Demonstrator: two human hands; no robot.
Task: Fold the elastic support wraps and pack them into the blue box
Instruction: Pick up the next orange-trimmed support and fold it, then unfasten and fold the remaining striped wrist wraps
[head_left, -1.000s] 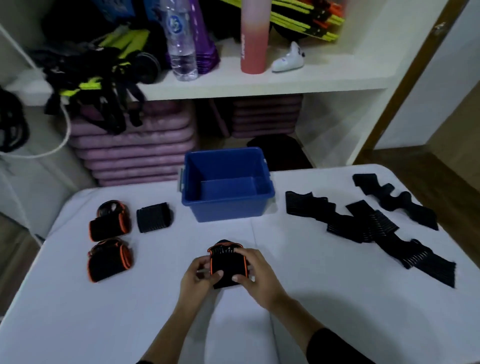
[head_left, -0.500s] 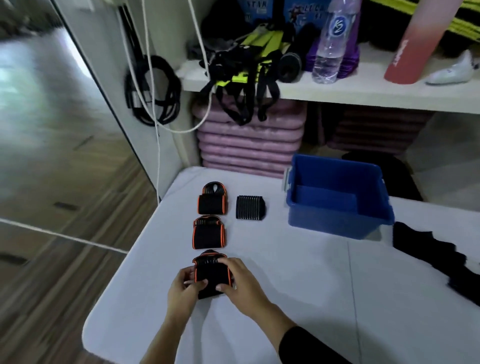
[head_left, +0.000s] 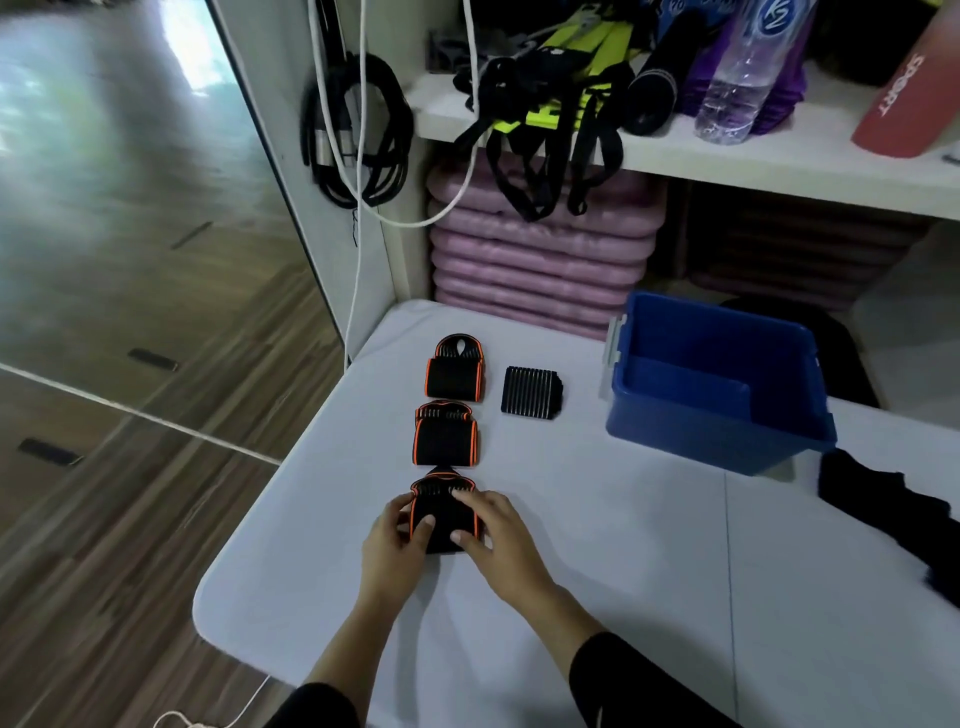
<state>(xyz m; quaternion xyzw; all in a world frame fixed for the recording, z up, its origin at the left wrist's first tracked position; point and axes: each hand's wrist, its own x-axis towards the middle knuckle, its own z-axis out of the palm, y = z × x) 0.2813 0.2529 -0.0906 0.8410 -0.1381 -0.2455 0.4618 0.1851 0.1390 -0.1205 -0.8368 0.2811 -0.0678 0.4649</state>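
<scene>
Both hands press on one folded wrap (head_left: 444, 517) near the front left of the white surface (head_left: 623, 571): the left hand (head_left: 397, 540) curls against its left edge with the thumb laid on top, and the right hand (head_left: 493, 530) lies flat and spread over its right side, fingers loosely open rather than clenched. The wrap is a thick black elastic bundle edged in orange piping, with ribbed stitching at its far end. Two more orange-trimmed wraps sit in a line beyond it, the middle wrap (head_left: 445, 434) just beside the held one and the far wrap (head_left: 456, 374) past that. To their right lies a plain black ribbed wrap (head_left: 531, 391), squarish. The blue box (head_left: 717, 384), smooth hard plastic with a grey latch, stands open further right. Unfolded black wraps (head_left: 904, 519) trail along the right edge. On the shelf (head_left: 727, 166) above, a coral bottle (head_left: 906, 93) reads "SPORT", beside a clear water bottle (head_left: 743, 78).
</scene>
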